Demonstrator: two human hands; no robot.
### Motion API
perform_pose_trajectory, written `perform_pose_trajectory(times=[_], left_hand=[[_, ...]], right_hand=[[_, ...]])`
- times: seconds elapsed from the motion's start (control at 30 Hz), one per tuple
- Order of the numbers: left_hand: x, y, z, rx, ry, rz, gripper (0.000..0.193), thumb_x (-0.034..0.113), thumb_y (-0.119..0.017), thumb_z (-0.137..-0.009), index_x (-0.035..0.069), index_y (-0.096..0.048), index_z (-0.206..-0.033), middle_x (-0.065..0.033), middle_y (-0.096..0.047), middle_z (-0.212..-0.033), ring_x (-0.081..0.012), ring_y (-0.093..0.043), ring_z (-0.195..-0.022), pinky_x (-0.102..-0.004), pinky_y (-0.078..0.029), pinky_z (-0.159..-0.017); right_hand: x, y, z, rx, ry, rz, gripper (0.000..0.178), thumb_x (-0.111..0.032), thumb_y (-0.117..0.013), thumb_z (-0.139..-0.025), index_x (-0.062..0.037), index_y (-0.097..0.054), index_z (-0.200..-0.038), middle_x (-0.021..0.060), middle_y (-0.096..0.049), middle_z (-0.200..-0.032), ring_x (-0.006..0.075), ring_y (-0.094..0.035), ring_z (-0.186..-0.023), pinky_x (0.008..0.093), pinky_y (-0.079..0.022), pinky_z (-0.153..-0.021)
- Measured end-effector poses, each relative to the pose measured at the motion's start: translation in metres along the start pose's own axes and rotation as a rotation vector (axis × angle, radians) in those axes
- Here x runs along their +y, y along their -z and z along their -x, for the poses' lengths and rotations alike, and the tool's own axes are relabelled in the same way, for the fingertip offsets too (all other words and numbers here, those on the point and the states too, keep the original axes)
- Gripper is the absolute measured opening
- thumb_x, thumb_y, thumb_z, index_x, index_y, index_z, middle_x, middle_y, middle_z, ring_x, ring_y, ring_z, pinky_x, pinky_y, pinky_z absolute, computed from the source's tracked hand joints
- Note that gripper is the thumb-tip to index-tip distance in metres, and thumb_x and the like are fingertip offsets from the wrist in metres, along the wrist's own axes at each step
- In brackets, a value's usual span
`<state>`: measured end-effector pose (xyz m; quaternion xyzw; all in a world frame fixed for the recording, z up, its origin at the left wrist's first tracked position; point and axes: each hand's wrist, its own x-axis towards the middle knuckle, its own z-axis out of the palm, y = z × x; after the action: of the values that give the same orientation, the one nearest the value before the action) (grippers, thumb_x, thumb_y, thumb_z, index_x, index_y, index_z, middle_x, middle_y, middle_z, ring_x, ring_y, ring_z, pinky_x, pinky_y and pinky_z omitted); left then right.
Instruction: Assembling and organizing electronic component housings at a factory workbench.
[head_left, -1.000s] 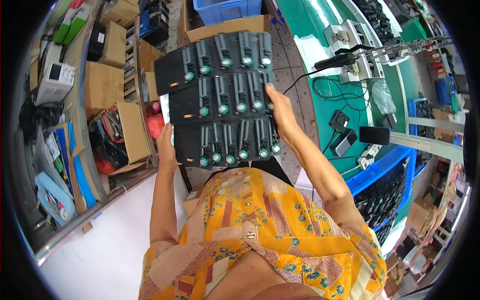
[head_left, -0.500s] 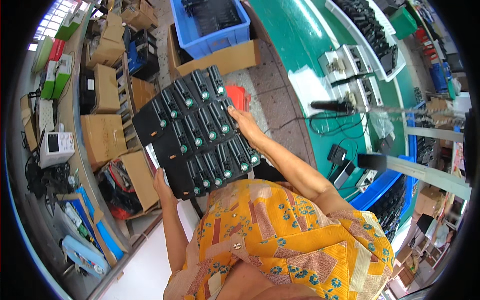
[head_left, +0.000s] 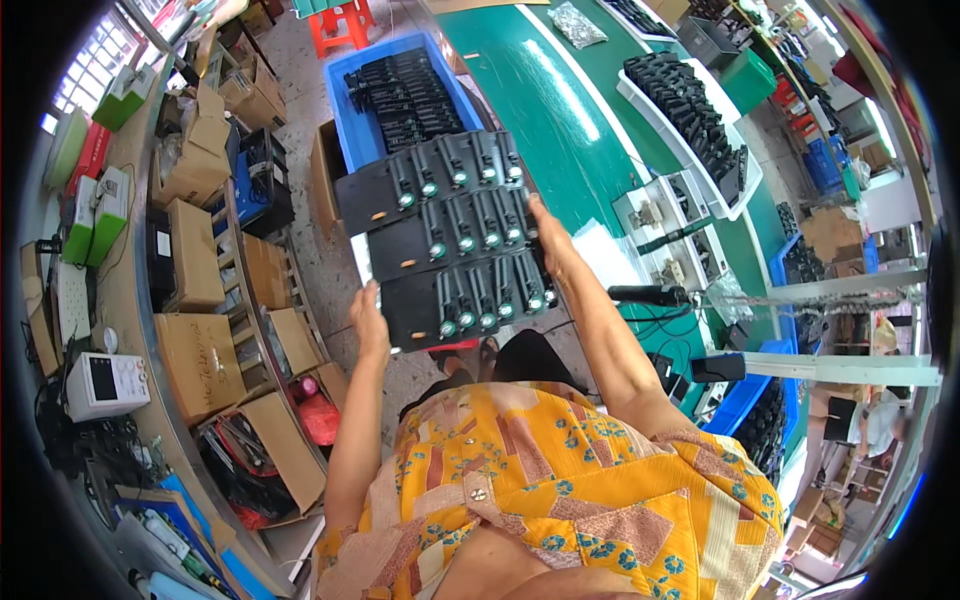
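Between my hands is a black tray point(head_left: 402, 318) with three stepped rows of black tube-shaped parts point(head_left: 464, 238), each with a shiny greenish end turned toward me. My left hand point(head_left: 368, 322) grips the tray's left edge near its lower corner, beside a pale strip. On the opposite edge, my right hand point(head_left: 547, 232) has its thumb on top, with the other fingers hidden. The tray's far end overlaps the near part of a blue crate point(head_left: 346, 125). Many similar black parts point(head_left: 408, 85) lie in rows inside that crate.
A green workbench point(head_left: 510, 85) runs along the right, bearing a white tray of black parts point(head_left: 690, 125), a metal fixture point(head_left: 650, 215) and a cabled black tool point(head_left: 645, 294). Cardboard boxes point(head_left: 198, 365) fill a shelf at left. A red stool point(head_left: 342, 28) stands beyond the crate.
Both hands have carried the tray forward and to the right, turning it more level across my view. It now reaches the blue crate, and my view has shifted forward.
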<state>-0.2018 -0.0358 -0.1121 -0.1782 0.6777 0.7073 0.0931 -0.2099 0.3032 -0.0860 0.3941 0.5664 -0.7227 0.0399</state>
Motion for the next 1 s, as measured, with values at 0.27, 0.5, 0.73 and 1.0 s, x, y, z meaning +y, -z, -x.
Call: perform_pose_trajectory(times=[0.27, 0.5, 0.73, 1.0], left_hand=[[0.012, -0.109, -0.090, -0.058, -0.003, -0.040, 0.036, 0.034, -0.056, -0.096, 0.000, -0.064, -0.088, -0.0018, -0.057, -0.083, -0.0126, -0.049, -0.080, -0.0299, -0.041, -0.075], [0.024, -0.203, -0.164, -0.037, -0.008, -0.184, 0.045, 0.038, -0.055, -0.094, -0.006, -0.063, -0.087, -0.0161, -0.063, -0.086, -0.0240, -0.056, -0.083, -0.0391, -0.044, -0.080], [0.029, -0.275, -0.232, -0.040, 0.029, -0.201, 0.044, 0.038, -0.056, -0.093, -0.005, -0.063, -0.087, -0.0161, -0.062, -0.085, -0.0241, -0.055, -0.082, -0.0389, -0.043, -0.079], [0.041, -0.368, -0.296, -0.022, 0.038, -0.042, 0.040, 0.034, -0.060, -0.093, -0.005, -0.061, -0.082, -0.0091, -0.059, -0.078, -0.0176, -0.051, -0.076, -0.0345, -0.042, -0.072]], right_hand=[[-0.076, 0.030, -0.064, 0.189, 0.052, -0.053, 0.078, -0.059, -0.053, -0.092, 0.0040, -0.048, -0.137, 0.0206, -0.052, -0.137, 0.0317, -0.051, -0.122, 0.0432, -0.040, -0.102], [-0.118, 0.071, -0.179, 0.165, 0.052, -0.035, 0.074, -0.059, -0.054, -0.091, -0.0054, -0.047, -0.142, 0.0160, -0.047, -0.144, 0.0311, -0.051, -0.122, 0.0447, -0.040, -0.103], [-0.154, 0.087, -0.268, 0.269, -0.001, 0.065, 0.077, -0.063, -0.056, -0.089, -0.0040, -0.051, -0.138, 0.0159, -0.050, -0.141, 0.0316, -0.052, -0.121, 0.0450, -0.039, -0.103], [-0.224, 0.114, -0.363, 0.269, 0.005, 0.144, 0.087, -0.066, -0.057, -0.086, -0.0013, -0.044, -0.142, 0.0178, -0.049, -0.141, 0.0327, -0.051, -0.122, 0.0471, -0.038, -0.104]])
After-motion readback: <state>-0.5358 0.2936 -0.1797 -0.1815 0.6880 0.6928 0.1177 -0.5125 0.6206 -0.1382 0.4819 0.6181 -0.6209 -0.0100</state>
